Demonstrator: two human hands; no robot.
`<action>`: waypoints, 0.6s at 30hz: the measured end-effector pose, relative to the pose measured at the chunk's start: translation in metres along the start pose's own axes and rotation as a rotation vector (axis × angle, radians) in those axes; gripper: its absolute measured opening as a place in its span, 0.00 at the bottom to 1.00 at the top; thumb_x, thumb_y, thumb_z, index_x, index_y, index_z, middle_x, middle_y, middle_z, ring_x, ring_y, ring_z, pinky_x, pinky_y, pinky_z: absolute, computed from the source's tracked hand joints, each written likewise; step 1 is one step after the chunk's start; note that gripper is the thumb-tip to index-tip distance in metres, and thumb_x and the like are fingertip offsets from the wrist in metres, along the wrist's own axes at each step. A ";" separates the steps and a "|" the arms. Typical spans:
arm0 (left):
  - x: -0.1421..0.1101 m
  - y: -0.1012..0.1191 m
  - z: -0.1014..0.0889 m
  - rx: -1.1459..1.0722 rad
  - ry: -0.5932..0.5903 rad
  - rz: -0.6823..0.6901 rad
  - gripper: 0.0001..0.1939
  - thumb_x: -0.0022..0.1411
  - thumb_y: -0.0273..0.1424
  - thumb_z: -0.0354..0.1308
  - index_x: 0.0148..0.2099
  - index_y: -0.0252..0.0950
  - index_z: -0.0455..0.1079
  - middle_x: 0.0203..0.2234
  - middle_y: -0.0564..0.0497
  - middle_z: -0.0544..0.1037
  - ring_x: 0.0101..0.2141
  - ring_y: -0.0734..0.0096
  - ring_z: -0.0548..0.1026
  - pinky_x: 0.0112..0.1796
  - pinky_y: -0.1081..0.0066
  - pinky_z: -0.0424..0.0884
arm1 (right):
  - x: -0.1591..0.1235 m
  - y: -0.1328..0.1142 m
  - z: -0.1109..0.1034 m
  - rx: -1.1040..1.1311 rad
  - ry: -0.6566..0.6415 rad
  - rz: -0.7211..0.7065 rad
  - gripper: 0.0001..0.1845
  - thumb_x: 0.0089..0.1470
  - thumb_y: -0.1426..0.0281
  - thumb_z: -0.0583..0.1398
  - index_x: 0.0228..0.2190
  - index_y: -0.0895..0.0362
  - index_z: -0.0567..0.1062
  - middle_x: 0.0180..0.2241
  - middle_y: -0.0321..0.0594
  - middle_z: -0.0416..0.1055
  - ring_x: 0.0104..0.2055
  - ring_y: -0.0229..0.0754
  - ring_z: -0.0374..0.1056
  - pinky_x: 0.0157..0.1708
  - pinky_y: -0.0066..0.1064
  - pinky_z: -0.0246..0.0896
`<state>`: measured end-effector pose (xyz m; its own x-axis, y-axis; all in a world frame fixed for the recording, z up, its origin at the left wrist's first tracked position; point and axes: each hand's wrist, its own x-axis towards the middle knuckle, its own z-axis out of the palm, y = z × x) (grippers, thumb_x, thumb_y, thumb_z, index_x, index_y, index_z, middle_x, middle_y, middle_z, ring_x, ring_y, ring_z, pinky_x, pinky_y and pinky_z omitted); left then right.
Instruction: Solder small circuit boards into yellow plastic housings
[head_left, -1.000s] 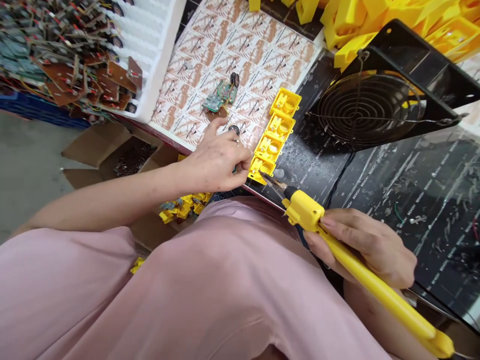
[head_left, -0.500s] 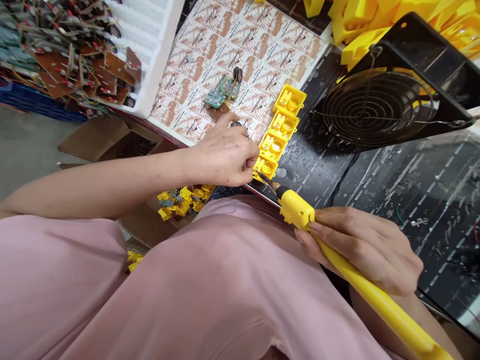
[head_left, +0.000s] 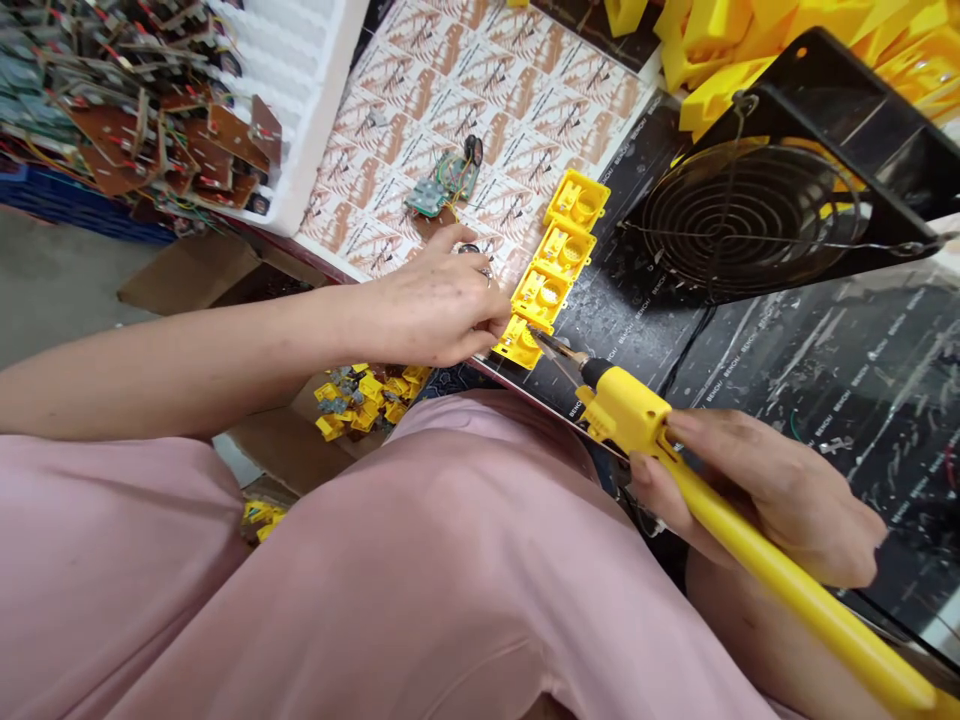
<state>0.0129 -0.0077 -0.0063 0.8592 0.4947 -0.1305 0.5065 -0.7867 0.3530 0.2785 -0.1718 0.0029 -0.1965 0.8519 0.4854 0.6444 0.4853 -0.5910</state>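
My right hand (head_left: 772, 490) grips the long yellow handle of a soldering iron (head_left: 637, 415). Its metal tip points up-left, just by the right side of the nearest yellow plastic housing (head_left: 519, 343); whether it touches cannot be told. My left hand (head_left: 450, 300) lies at that housing's left edge, with thumb and index finger curled together against it. Other yellow housings (head_left: 559, 250) continue the row away from me, open sides up. Beyond my left fingers lies a green circuit board with wires (head_left: 442, 185). A dark round part (head_left: 469, 249) shows partly behind my left hand.
A black fan with a wire guard (head_left: 742, 220) stands on the dark bench mat (head_left: 840, 360). Yellow housings (head_left: 720, 50) are heaped behind it. At left, a white foam tray (head_left: 289, 130) borders piled circuit boards (head_left: 150, 110). Yellow parts (head_left: 367, 400) lie below the bench edge.
The soldering iron and my right hand have moved right, drawing the tip back from inside the nearest housing. That housing and my left hand have shifted slightly left.
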 end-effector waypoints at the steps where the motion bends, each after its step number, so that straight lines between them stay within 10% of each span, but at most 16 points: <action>1: -0.003 -0.001 0.000 -0.009 0.007 0.008 0.11 0.63 0.31 0.54 0.32 0.43 0.76 0.28 0.55 0.80 0.42 0.63 0.77 0.67 0.46 0.53 | 0.000 0.000 0.001 0.002 0.016 0.004 0.19 0.60 0.71 0.67 0.52 0.49 0.77 0.31 0.37 0.81 0.28 0.41 0.78 0.27 0.29 0.79; 7: -0.013 -0.002 0.016 -0.073 0.194 -0.034 0.12 0.68 0.31 0.52 0.38 0.43 0.77 0.36 0.53 0.83 0.47 0.61 0.78 0.69 0.41 0.50 | -0.007 -0.004 0.009 -0.055 0.109 0.047 0.38 0.56 0.76 0.69 0.65 0.44 0.69 0.37 0.37 0.83 0.31 0.45 0.80 0.26 0.34 0.80; 18: -0.015 0.004 0.021 -0.232 0.243 -0.079 0.10 0.68 0.34 0.53 0.38 0.39 0.75 0.35 0.53 0.83 0.41 0.65 0.80 0.67 0.42 0.56 | -0.012 0.001 0.009 -0.045 0.139 0.023 0.37 0.56 0.75 0.69 0.64 0.44 0.70 0.38 0.36 0.83 0.29 0.45 0.79 0.25 0.36 0.79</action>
<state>0.0031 -0.0258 -0.0221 0.7617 0.6461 0.0487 0.5170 -0.6513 0.5554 0.2750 -0.1794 -0.0093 -0.0790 0.8260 0.5581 0.6807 0.4537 -0.5752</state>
